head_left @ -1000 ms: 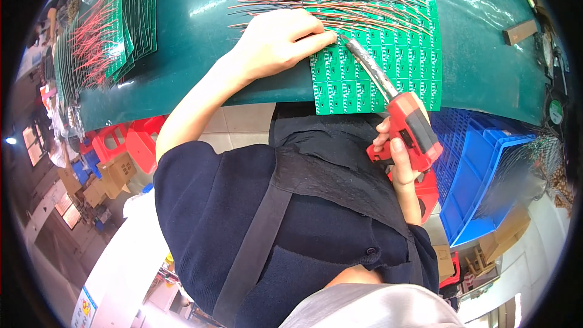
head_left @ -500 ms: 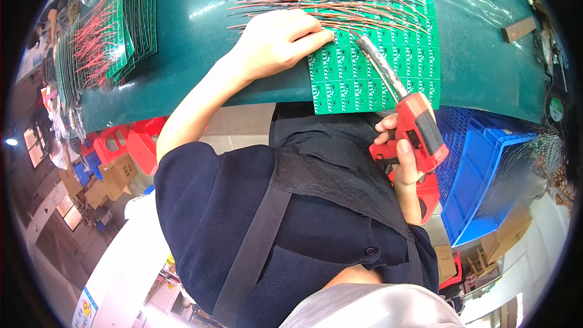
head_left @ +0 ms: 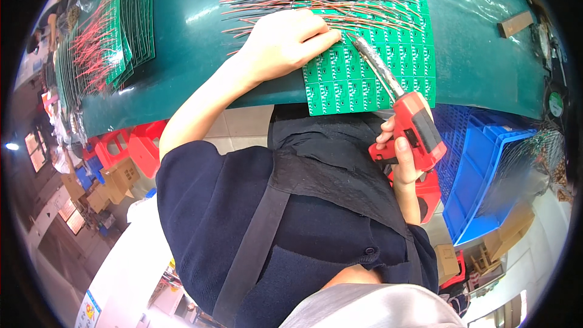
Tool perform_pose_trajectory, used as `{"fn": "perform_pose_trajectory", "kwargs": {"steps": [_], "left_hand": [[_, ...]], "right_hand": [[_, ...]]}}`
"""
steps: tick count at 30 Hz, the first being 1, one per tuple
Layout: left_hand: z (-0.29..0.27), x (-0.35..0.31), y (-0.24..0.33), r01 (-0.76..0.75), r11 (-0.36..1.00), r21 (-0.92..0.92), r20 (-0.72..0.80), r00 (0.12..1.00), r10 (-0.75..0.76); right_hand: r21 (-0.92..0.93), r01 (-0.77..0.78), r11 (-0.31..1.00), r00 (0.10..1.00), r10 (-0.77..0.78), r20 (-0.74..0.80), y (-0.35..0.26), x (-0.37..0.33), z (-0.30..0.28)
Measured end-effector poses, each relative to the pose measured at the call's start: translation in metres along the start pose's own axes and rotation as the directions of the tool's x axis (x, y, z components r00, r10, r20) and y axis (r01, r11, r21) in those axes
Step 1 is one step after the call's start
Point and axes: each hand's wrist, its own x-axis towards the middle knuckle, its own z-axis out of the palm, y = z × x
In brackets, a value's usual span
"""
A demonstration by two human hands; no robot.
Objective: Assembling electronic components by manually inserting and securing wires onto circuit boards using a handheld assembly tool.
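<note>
A green panel of many small circuit boards (head_left: 340, 94) lies at the table's near edge. Rows of thin red and black wires (head_left: 364, 0) stretch leftward over its far part. My left hand (head_left: 288, 45) is closed above the panel's left side, thumb and forefinger pinched on a thin wire. Loose wire ends show left of the hand; the pinched tip is mostly hidden. In my right hand (head_left: 404, 152) is a red and black soldering gun (head_left: 419, 127), its fingers wrapped round the handle. The gun's metal tip points at the panel, just right of my left fingertips.
A stack of green panels with red wires (head_left: 118, 36) stands on the green table (head_left: 200, 85) at the far left. On the right lies a small brown block (head_left: 516, 24). Below the table edge are a blue crate (head_left: 480, 176) and red stools (head_left: 143, 146).
My left hand has shifted slightly right across the panel, closer to the soldering gun's tip. The right hand and gun have hardly moved. The whole view has shifted a little.
</note>
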Motion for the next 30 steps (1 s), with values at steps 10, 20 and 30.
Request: {"fn": "perform_pose_trajectory", "kwargs": {"steps": [10, 20, 30], "left_hand": [[0.000, 0.002, 0.001, 0.017, 1.000, -0.012, -0.028, 0.999, -0.017], [-0.001, 0.001, 0.004, 0.051, 0.998, 0.036, 0.015, 0.999, -0.052], [0.001, 0.011, 0.006, 0.036, 0.998, -0.060, -0.031, 0.999, -0.038]], "right_hand": [[-0.014, -0.068, 0.998, 0.998, 0.068, 0.018, -0.006, 0.002, 0.001], [-0.039, 0.023, 0.999, 0.994, -0.027, -0.101, -0.007, 0.004, 0.004], [-0.045, 0.017, 0.999, 0.995, -0.021, -0.099, -0.008, 0.002, -0.005]]}}
